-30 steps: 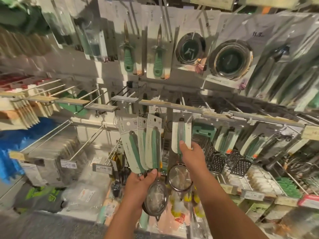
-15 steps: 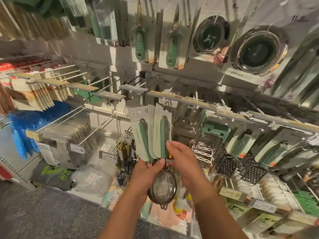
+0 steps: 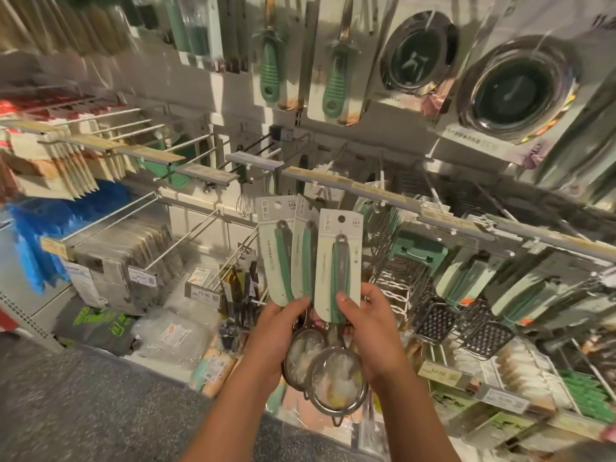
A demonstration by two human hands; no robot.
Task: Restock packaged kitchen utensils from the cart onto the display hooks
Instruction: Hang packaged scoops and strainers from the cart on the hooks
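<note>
Strainer packs: three carded mesh strainers are fanned together at centre frame, in front of the hook rail and just below it.
Long axis: each pack runs near upright, card tops with hang holes toward 12 o'clock, mesh bowls toward 6 o'clock; the left-hand cards lean slightly toward 11 o'clock.
Handles: green handles lie along the cards, following the same upright line.
Left hand: grips the lower ends of the two left-hand cards, thumb pressed on the front at about 7 o'clock of the fan.
Right hand: pinches the front card's lower edge, thumb on its face, fingers curled behind at about 5 o'clock.
Hooks: bare wire pegs jut out at 11 o'clock of the packs; whether any card hole sits on a peg cannot be told.
Hidden: the rear strainer bowls overlap, so only two rims show clearly; the fingers behind the cards are out of sight.
Hard to read: card print and price tags are too blurred to make out, apart from "304" on the cards.
Cut off: both forearms leave the frame at 6 o'clock; the sink strainers at 2 o'clock are smeared by blur.
</note>
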